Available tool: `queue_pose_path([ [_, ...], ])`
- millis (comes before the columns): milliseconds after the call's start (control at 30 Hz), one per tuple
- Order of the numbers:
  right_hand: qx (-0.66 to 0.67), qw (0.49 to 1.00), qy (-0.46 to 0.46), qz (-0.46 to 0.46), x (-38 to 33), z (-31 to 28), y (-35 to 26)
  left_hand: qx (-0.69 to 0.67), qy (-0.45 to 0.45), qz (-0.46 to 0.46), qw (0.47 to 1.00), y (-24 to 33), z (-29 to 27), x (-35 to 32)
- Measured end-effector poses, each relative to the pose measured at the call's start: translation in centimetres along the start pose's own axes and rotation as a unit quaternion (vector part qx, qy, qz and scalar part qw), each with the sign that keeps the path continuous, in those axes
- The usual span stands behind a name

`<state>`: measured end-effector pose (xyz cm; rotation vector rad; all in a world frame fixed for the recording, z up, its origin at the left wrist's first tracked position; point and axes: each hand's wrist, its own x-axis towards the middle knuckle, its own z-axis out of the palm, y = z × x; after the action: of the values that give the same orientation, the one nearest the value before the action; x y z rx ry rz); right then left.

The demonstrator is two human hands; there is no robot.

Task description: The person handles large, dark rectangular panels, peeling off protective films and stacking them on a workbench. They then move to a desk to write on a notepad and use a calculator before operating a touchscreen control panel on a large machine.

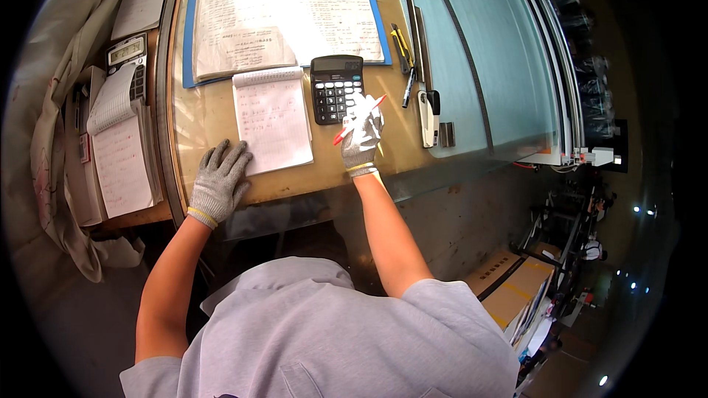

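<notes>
My left hand (219, 183), in a grey knit glove, lies flat with fingers apart on the wooden desk (206, 114), touching the lower left corner of a white spiral notepad (272, 119). My right hand (362, 135), also gloved, holds a red pen (358, 119) and reaches over the lower right edge of a black calculator (336, 88). The notepad sits just left of the calculator.
An open ledger of written pages on a blue folder (287, 16) lies beyond. Pens (403, 51) and a stapler (428, 112) rest to the right, beside a pale blue sheet (487, 51). A second calculator (126, 55) and papers sit at left. Cardboard boxes (509, 284) stand on the floor.
</notes>
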<state>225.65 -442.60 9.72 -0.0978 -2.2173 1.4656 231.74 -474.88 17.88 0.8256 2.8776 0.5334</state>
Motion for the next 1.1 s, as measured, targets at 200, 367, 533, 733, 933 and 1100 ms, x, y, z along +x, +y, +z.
queue_pose_path([
  [200,-0.013,1.000,-0.013,0.014,0.0,0.0,-0.3,0.001,-0.001,-0.001,1.000,0.0,0.0,0.0],
  [367,-0.095,0.993,-0.055,-0.052,0.3,-0.2,-2.0,0.000,-0.003,-0.003,1.000,-0.1,0.1,0.0],
  [533,-0.283,0.924,-0.066,-0.246,0.6,-0.3,-2.8,0.003,-0.004,0.000,1.000,0.0,0.1,0.1],
  [733,-0.068,0.996,0.005,-0.052,-1.3,-1.2,-2.3,0.006,-0.003,-0.002,1.000,-0.1,0.0,0.0],
  [933,0.011,0.998,0.042,-0.045,-0.9,-0.9,-1.8,-0.006,0.002,0.005,1.000,-0.1,0.1,0.1],
  [1100,0.120,0.986,-0.068,0.092,-1.1,0.6,-6.6,0.007,0.002,-0.003,1.000,-0.2,0.1,0.0],
])
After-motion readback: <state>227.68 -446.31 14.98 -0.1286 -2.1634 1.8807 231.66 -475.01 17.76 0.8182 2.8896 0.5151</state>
